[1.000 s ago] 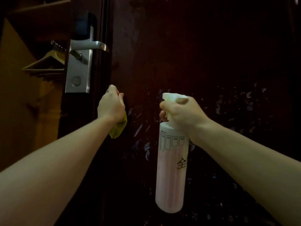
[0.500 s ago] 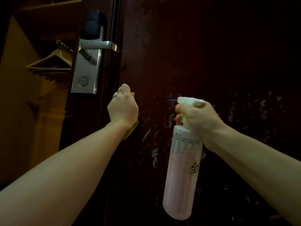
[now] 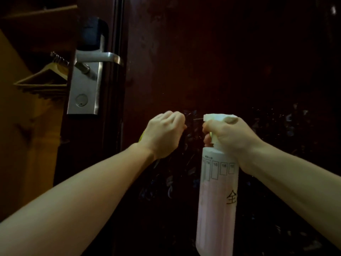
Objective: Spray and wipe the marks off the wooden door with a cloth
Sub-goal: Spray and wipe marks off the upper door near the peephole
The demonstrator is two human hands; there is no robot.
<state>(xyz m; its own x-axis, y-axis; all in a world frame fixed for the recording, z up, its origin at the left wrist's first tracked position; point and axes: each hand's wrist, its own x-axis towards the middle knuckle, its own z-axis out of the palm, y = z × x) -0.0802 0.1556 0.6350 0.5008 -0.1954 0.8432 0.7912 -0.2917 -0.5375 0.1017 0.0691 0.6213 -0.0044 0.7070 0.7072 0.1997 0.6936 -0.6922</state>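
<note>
Left hand (image 3: 163, 134), fist clenched on the mostly hidden yellow cloth (image 3: 141, 138), slid right toward spray bottle (image 3: 216, 200) gripped in right hand (image 3: 229, 134); door (image 3: 212, 61) marks (image 3: 287, 122) mostly remain, wiping barely begun.

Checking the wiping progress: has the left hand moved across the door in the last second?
Yes. The left hand has slid right, away from the lock plate, towards the spray bottle.

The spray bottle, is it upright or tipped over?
Upright. The spray bottle hangs with its white nozzle on top, gripped at the neck by the right hand.
</note>
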